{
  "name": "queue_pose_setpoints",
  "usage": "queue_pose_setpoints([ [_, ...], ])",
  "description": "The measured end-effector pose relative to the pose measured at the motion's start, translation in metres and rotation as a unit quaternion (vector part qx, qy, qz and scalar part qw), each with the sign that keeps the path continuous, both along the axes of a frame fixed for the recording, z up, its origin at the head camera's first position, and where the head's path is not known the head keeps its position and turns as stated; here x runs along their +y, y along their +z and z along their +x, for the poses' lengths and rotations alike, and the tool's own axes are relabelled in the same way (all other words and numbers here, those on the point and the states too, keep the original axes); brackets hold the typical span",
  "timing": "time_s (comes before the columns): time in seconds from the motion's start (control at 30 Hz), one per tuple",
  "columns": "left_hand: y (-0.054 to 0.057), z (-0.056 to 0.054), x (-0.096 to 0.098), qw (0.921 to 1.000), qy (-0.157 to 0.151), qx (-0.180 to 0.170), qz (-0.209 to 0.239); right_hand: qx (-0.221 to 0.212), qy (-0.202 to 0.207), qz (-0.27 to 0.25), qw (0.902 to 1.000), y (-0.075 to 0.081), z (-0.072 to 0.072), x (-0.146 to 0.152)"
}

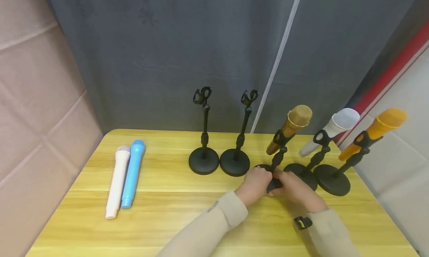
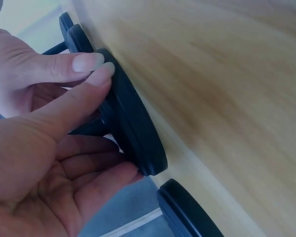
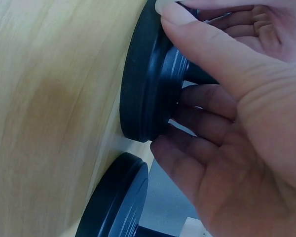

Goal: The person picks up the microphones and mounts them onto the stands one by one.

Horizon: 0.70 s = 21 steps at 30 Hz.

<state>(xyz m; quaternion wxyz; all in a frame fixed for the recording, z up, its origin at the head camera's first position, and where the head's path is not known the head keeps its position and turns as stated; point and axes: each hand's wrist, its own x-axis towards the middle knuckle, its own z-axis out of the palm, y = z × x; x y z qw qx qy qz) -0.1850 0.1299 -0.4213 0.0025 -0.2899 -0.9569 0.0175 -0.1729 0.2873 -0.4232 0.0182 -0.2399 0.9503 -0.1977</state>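
Both hands hold the round black base of the middle stand (image 1: 277,159), which is on the right half of the wooden table (image 1: 161,227), closer to the far edge than to the near one. The left hand (image 1: 256,183) grips the base from its left side and the right hand (image 1: 295,188) from its right; the wrist views show both thumbs close together on the near rim, with fingers curled round the sides. Whether the base sits quite flat on the table I cannot tell. The clip of this stand carries a gold microphone (image 1: 291,127), tilted, its mesh head up and to the right.

Toward the right edge, just beside the held base, comes a stand (image 1: 314,161) with a white microphone (image 1: 330,132), then, nearest that edge, another stand (image 1: 348,165) with an orange microphone (image 1: 372,134), both tilted the same way. On the other side, along the far edge, two stands, a left one (image 1: 205,139) and a right one (image 1: 240,141), rise upright with open clips on top. Near the left edge a pale microphone (image 1: 117,182) and a blue microphone (image 1: 132,175) lie side by side, heads toward the far edge. Beyond that edge hangs a grey curtain (image 1: 161,63)
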Motion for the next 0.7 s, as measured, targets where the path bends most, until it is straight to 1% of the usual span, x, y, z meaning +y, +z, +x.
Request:
queue_pose_setpoints([
  [0.1,-0.002,0.000,-0.002,1.0000,-0.001,-0.001,0.001,-0.001,-0.004,0.001,1.0000,-0.002,-0.001,0.000],
  [0.23,-0.005,0.003,-0.005,1.0000,-0.008,-0.004,-0.004,0.012,-0.022,-0.002,0.9997,-0.009,0.002,0.002],
  [0.37,-0.005,0.010,-0.007,0.9997,-0.009,-0.015,0.016,0.023,-0.048,-0.002,0.9986,-0.010,0.014,0.007],
  [0.43,-0.002,0.013,-0.011,0.9992,-0.005,-0.019,0.033,0.021,-0.069,0.000,0.9974,-0.007,0.020,0.007],
  [0.5,0.001,0.018,-0.019,0.9987,-0.002,-0.016,0.049,0.017,-0.092,-0.001,0.9956,-0.003,0.026,0.004],
  [0.57,0.005,0.022,-0.031,0.9977,0.008,-0.019,0.065,0.010,-0.110,-0.011,0.9938,0.002,0.032,0.001],
  [0.63,0.009,0.026,-0.045,0.9956,0.014,-0.023,0.090,0.009,-0.120,-0.020,0.9925,0.006,0.038,-0.003],
  [0.7,0.014,0.030,-0.060,0.9931,0.023,-0.037,0.109,0.016,-0.121,-0.029,0.9920,0.011,0.043,-0.007],
])
